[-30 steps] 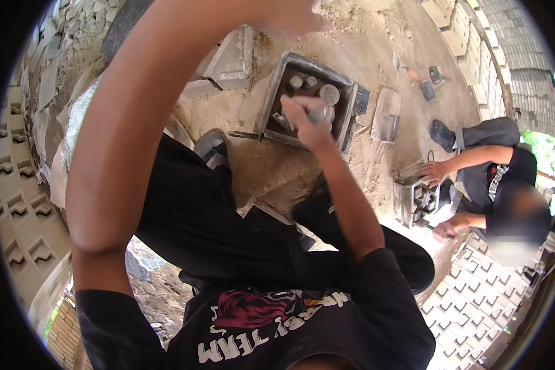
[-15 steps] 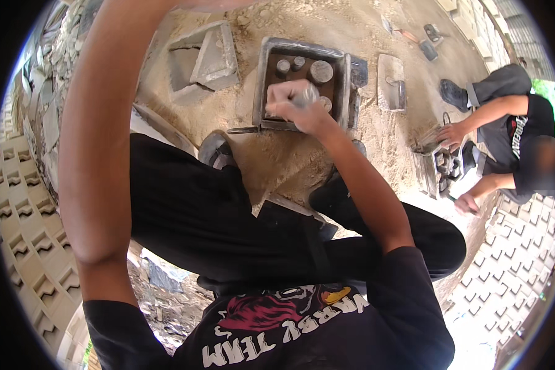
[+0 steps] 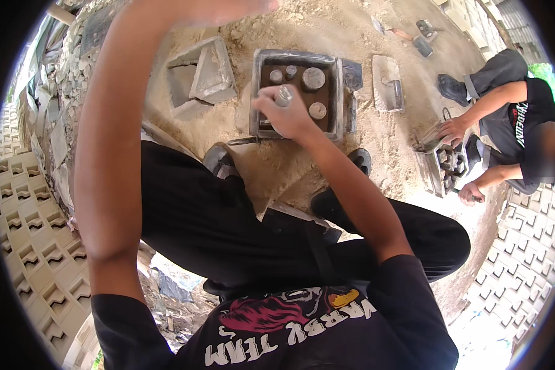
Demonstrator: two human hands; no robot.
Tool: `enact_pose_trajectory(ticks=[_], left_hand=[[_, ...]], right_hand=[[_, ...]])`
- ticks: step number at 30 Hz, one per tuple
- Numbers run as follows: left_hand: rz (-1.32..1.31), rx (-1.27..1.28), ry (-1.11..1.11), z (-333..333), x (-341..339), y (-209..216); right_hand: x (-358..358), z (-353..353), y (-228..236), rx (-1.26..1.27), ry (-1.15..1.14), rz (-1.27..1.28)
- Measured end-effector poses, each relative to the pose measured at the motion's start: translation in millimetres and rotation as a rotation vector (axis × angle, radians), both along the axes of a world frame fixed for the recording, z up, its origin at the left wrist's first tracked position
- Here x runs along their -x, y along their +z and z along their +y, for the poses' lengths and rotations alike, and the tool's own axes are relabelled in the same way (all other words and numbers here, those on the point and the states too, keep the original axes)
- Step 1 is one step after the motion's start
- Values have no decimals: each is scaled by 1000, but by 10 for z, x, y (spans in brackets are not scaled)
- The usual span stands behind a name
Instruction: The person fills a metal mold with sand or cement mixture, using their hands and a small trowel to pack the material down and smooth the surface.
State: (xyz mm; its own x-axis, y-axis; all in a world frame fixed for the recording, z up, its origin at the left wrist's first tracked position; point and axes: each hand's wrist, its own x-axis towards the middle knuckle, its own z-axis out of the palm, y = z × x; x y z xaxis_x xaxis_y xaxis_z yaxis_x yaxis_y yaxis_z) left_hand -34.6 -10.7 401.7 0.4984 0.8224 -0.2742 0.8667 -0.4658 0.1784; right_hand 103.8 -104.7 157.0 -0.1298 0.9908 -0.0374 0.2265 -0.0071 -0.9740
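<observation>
My right hand (image 3: 285, 115) is closed around a short grey cylinder (image 3: 283, 96), whose rounded end shows above the fist. That hand is over the near left part of a dark rectangular frame box (image 3: 341, 105). Inside the box lies brown sand (image 3: 295, 92). Round grey pieces stand in it: a large disc (image 3: 313, 79), a smaller disc (image 3: 317, 111), and two small cylinders, one of them at the far left (image 3: 276, 76). My left hand (image 3: 222, 11) reaches along the top edge of the picture, blurred and partly cut off, so its grip cannot be made out.
A broken grey slab mould (image 3: 214, 71) lies left of the box. On the right are a flat float with a handle (image 3: 387, 83) and a hammer-like tool (image 3: 422, 45). A co-worker's hand (image 3: 453, 131) rests by another mould box (image 3: 441, 166). Pale blocks are stacked at both sides.
The head view has shifted slightly, setting the box lower in the picture. My right hand has moved a little left, uncovering the near right disc. It still grips the cylinder.
</observation>
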Motion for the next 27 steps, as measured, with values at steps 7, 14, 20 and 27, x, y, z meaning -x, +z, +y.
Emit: enact_pose_trajectory(ticks=[7,14,20,27], left_hand=[[75,-15,54,13,-104,-79],[158,23,46,-28,-169,-68],[110,75,-63,-45,-269,-77],[75,36,-72,-118,-208,-38]], right_hand=[[-237,-61,44,-8,129,19],[-401,-186,254,19,44,124],[-604,-136,251,46,-56,215],[-803,-114,173,90,52,262]])
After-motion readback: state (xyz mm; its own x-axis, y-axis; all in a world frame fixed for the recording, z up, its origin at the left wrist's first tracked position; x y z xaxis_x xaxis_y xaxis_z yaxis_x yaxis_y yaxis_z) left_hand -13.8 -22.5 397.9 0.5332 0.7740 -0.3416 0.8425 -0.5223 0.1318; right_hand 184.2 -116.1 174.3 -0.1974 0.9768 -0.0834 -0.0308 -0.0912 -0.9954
